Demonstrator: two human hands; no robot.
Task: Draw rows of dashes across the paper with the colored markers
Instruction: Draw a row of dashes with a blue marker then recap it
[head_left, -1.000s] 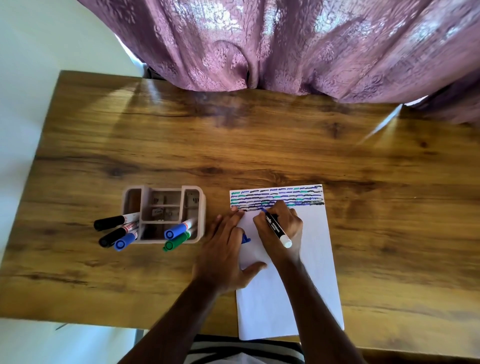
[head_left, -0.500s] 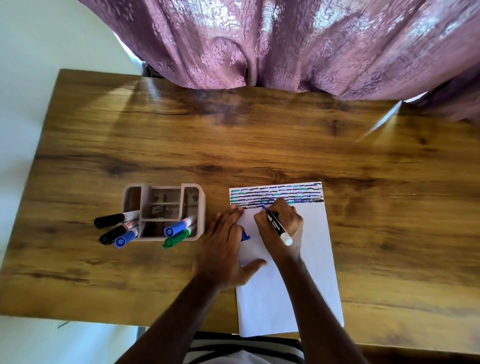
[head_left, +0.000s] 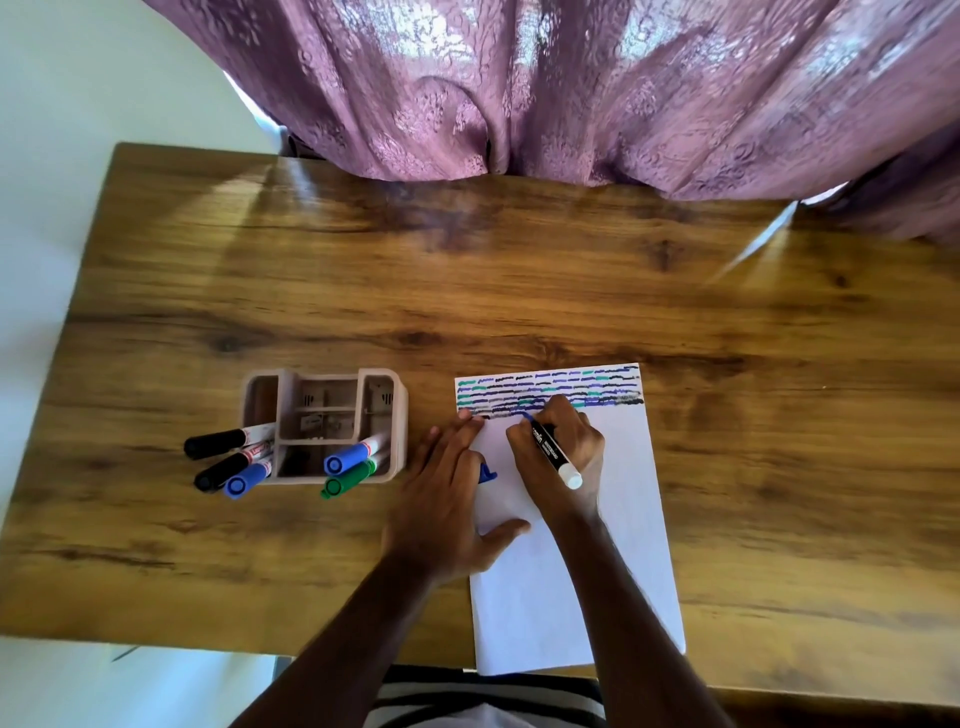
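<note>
Presently, on the wooden bench (head_left: 519, 291):

- White rectangular paper sheet (head_left: 613, 545): at 5 o'clock of the bench; dash rows in green, blue and black fill only its top edge.
- Right hand (head_left: 563, 447): curled round a black-barrelled blue-tipped marker (head_left: 551, 451), tip on the paper under the last row.
- Left hand (head_left: 447, 499): fingers flat, pressing the sheet's 9 o'clock edge; a blue cap (head_left: 487, 473) lies just beside it.
- Risk, judged: the writing hand's heel may smear fresh ink; if the left hand lifts, the sheet may slide and skew the row.
- Beige plastic desk organiser (head_left: 384, 415): at 9 o'clock of the sheet; holds two black, two blue and one green marker, leaning outward.
</note>
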